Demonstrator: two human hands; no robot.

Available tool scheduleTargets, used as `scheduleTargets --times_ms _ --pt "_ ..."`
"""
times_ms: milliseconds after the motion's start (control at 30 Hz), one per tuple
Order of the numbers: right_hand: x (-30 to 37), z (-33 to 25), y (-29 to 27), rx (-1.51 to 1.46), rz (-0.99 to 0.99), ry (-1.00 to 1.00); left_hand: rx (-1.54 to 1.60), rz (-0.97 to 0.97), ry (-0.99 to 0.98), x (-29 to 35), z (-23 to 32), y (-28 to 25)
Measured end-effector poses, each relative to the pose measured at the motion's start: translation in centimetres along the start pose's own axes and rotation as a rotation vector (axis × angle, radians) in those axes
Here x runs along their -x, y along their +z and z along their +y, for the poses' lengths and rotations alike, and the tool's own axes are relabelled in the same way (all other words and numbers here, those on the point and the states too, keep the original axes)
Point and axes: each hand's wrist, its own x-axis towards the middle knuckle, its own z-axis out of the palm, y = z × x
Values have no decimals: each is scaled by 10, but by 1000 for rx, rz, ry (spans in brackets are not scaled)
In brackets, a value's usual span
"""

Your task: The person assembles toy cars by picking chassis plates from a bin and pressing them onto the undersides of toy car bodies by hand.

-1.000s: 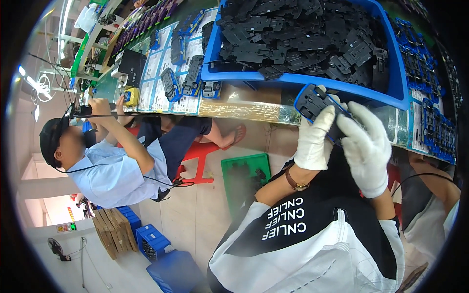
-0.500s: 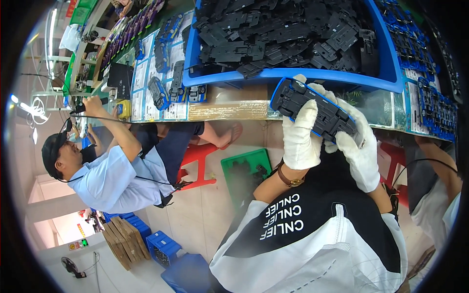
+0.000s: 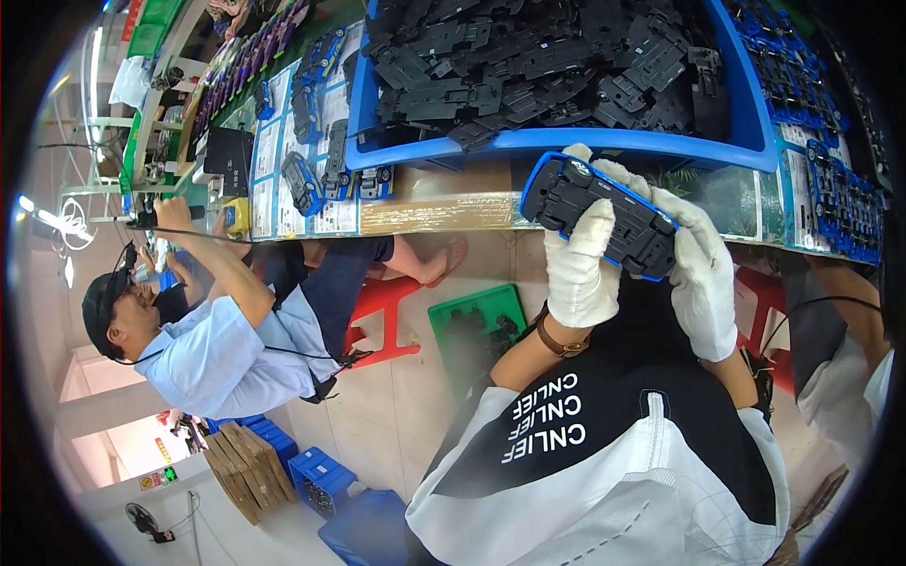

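Observation:
A blue toy car is held up at the table's front edge with its black underside toward me. My left hand, in a white glove, is closed on it, thumb lying across the black base and fingertips showing past the far edge. My right hand, gloved too, wraps the car's right side, its fingers partly hidden behind the body. Just beyond, a blue bin holds a heap of loose black car bases.
Rows of blue toy cars line the table at right; several more lie on printed sheets at left. A co-worker in a light blue shirt sits at left. On the floor are a green tray and a red stool.
My right thumb has come off the car's black base, and the right hand has shifted to the car's side. The left hand keeps its hold.

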Motion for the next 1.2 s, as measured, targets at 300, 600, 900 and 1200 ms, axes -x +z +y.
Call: scheduleTargets --times_ms 300,600,900,1200 --pt "2 10 -11 207 -15 -126 5 -15 -10 -1 0 2" --pt "1 8 7 236 -113 -178 -60 10 -11 -2 3 -5" --pt "15 11 8 361 -259 -86 -332 166 -5 28 49 -19" --pt "18 7 -34 666 -22 -270 -723 754 640 -44 288 -153"
